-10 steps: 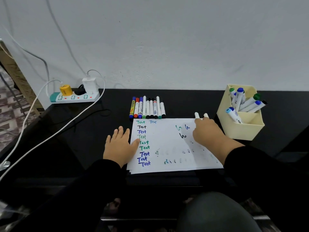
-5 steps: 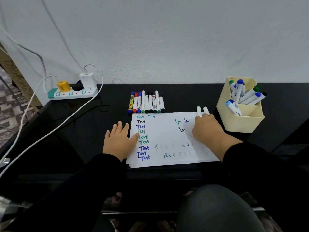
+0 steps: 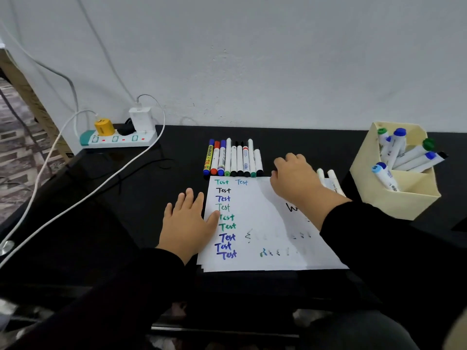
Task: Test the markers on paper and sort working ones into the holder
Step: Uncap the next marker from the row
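The white sheet of paper (image 3: pixel 265 223) is pressed flat by the left hand (image 3: pixel 188 223), fingers straight. The right hand (image 3: pixel 294 176) is stretched, fingers loosely bent and holding nothing, toward the row of markers (image 3: pixel 233 159). The pale yellow holder (image 3: pixel 396 198) is stood to the right.

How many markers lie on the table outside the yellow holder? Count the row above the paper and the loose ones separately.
Markers in the row above the paper: 9
Loose white markers beside the right hand: 2
Total: 11
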